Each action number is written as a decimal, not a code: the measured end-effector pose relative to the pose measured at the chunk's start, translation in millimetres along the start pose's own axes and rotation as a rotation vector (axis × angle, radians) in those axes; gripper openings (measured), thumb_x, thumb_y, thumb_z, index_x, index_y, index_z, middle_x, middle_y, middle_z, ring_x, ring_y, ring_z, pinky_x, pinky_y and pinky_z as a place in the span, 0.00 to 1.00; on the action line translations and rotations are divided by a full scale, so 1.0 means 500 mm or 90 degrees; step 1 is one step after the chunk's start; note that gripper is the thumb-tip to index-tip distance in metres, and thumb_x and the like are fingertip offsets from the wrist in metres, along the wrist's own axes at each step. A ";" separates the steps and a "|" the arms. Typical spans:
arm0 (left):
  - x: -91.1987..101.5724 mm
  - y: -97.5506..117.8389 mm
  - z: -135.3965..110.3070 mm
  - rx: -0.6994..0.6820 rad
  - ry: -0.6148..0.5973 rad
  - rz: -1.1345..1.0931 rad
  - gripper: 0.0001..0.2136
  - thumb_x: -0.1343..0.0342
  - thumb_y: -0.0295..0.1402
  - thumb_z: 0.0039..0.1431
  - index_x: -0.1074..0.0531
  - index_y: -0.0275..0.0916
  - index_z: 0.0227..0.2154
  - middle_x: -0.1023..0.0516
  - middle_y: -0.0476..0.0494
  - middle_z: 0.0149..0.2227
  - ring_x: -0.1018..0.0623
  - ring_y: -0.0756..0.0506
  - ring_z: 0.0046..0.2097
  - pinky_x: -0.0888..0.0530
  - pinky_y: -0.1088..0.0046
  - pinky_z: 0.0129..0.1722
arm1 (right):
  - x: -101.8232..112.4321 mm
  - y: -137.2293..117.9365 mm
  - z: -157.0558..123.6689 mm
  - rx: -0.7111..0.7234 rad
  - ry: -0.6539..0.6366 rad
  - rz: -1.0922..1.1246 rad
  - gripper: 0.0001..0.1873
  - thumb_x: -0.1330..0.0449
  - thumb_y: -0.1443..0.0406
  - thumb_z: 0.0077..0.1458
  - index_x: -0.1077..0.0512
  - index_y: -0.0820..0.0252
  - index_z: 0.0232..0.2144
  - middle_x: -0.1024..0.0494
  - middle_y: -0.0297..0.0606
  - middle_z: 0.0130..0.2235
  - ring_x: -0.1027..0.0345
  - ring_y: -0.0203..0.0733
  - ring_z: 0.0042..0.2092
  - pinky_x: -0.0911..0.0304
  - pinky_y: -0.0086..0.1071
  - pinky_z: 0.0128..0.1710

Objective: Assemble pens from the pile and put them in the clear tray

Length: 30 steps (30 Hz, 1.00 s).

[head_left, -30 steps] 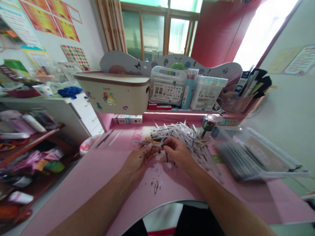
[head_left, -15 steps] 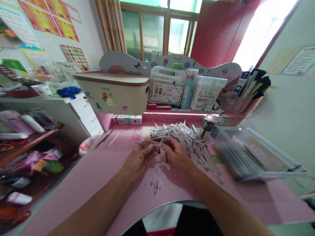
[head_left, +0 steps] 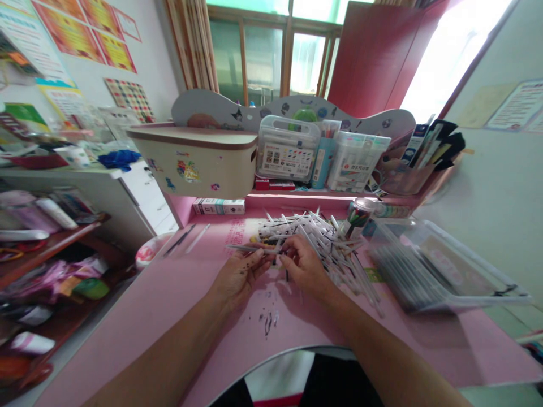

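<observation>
hands, both bare, close together above a pink desk (head_left: 169,322), just in front of a loose heap of white pens (head_left: 309,226). left hand (head_left: 240,274) turned inward, pinching a slim pale pen (head_left: 238,247) between thumb and fingers, tip pointing left; dark, ink-like specks on the skin. right hand (head_left: 303,264) near the other end of that pen, thumb and bent fingers drawn together, seemingly pinching a small pale part (head_left: 278,259); too blurred to tell how joined. just changed: right thumb slightly lower than a second ago, with less of a dark rod (head_left: 287,275) showing underneath; left hand nearly unmoved. probably only a small shift of grip, with the pen still between both hands, not set down. nearer the body, dark smudges (head_left: 267,323) on the desk. off to the left, a dark stick (head_left: 180,241) and a pale stick (head_left: 198,238), side by side. to the right, a jar (head_left: 362,208) just beside the heap, then a clear plastic bin (head_left: 479,301) with long, slim things inside, blurred
</observation>
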<state>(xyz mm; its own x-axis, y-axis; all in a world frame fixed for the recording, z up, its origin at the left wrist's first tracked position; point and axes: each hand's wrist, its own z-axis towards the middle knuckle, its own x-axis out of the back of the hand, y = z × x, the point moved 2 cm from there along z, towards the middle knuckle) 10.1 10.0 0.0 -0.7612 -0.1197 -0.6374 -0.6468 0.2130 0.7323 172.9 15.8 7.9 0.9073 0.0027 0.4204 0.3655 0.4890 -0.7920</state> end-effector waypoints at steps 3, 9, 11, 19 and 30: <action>-0.002 0.001 -0.002 0.011 0.003 0.009 0.07 0.39 0.16 0.54 0.24 0.32 0.33 0.16 0.40 0.33 0.17 0.49 0.31 0.18 0.77 0.35 | -0.001 0.001 0.002 0.013 0.008 -0.001 0.10 0.47 0.66 0.61 0.34 0.56 0.27 0.33 0.36 0.36 0.37 0.42 0.39 0.39 0.36 0.41; 0.000 0.000 -0.001 0.004 -0.003 0.013 0.07 0.38 0.17 0.53 0.23 0.33 0.33 0.16 0.40 0.33 0.17 0.49 0.32 0.18 0.76 0.36 | 0.000 -0.002 0.001 -0.011 0.003 0.006 0.01 0.44 0.67 0.58 0.32 0.56 0.34 0.32 0.35 0.36 0.37 0.40 0.36 0.39 0.35 0.37; -0.001 0.001 -0.002 0.005 -0.006 0.013 0.07 0.38 0.17 0.53 0.23 0.33 0.33 0.16 0.41 0.33 0.17 0.49 0.32 0.18 0.76 0.36 | 0.000 -0.004 0.000 -0.003 -0.008 0.008 0.02 0.43 0.68 0.55 0.32 0.56 0.33 0.32 0.35 0.36 0.37 0.40 0.35 0.39 0.34 0.36; -0.005 0.004 -0.006 0.015 -0.007 0.027 0.06 0.38 0.17 0.53 0.23 0.32 0.33 0.16 0.40 0.33 0.17 0.49 0.32 0.19 0.78 0.34 | -0.001 0.001 -0.003 -0.024 -0.005 0.025 0.03 0.46 0.66 0.59 0.32 0.55 0.33 0.31 0.35 0.34 0.37 0.41 0.35 0.39 0.34 0.35; -0.002 0.001 -0.003 0.001 -0.034 0.039 0.08 0.34 0.18 0.50 0.24 0.33 0.32 0.16 0.42 0.33 0.17 0.49 0.32 0.19 0.79 0.34 | 0.003 -0.003 -0.002 -0.021 -0.007 0.022 0.03 0.45 0.67 0.58 0.32 0.55 0.32 0.32 0.34 0.34 0.37 0.40 0.35 0.41 0.34 0.35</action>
<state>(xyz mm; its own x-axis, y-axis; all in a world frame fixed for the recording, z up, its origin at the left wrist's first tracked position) 10.6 8.6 1.6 -0.7960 -0.0550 -0.6027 -0.5985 0.2200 0.7703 173.8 14.0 9.2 0.9175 0.0293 0.3967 0.3402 0.4589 -0.8208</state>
